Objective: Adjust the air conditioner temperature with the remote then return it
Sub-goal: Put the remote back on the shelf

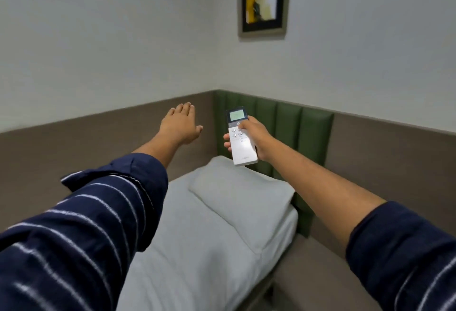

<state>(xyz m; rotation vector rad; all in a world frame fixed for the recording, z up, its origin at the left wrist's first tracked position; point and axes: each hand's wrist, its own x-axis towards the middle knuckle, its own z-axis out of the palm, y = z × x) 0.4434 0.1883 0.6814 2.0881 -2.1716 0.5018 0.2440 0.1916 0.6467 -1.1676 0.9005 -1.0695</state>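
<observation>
Reaching out at left, the left hand (pixel 181 123) hangs in the air, palm down, fingers spread wide and holding nothing; its striped sleeve (pixel 81 224) fills the lower left corner. It touches no surface and plays no visible part in the work. Below and between the arms lies the bed (pixel 197 249) with a pale pillow (pixel 243 202), set into the corner against a green padded headboard (pixel 288 123).

Right of centre, the right hand (pixel 255 138) is closed around the remote (pixel 240 138), held upright above the pillow, lit screen at the top and facing the person. The thumb rests on the buttons just under the screen; which button cannot be read. Screen figures are too small to tell. A framed picture (pixel 262 1) hangs on the wall above.

Step in hand, by judgement: the temperature adjustment itself. No air conditioner shows. The next move likely calls for confirming the setting, then carrying the remote to its resting place, which is not in sight.
</observation>
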